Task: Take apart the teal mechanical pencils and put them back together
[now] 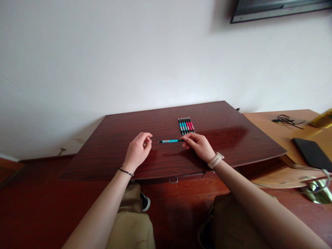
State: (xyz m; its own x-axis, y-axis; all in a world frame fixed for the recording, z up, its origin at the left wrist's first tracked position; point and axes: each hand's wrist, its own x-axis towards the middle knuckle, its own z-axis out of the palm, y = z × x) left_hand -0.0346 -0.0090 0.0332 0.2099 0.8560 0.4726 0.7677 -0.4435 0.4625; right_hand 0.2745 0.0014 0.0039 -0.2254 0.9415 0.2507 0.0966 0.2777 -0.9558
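One head-worn view looks forward and down from above and behind both hands, over a dark wooden table [223, 145] towards a white wall [103, 62] close beyond.

Teal pen [171, 140]: rear end hidden inside right hand [198, 145] fingers. Row of pens [186, 125]: printing too small to read. Dark frame [280, 8] on wall: cut by top edge. Yellow object [323, 119]: blurred, cut by right edge. Black slab [312, 154]: cut by right edge. Tangled cable [286, 120]: detail indistinct.
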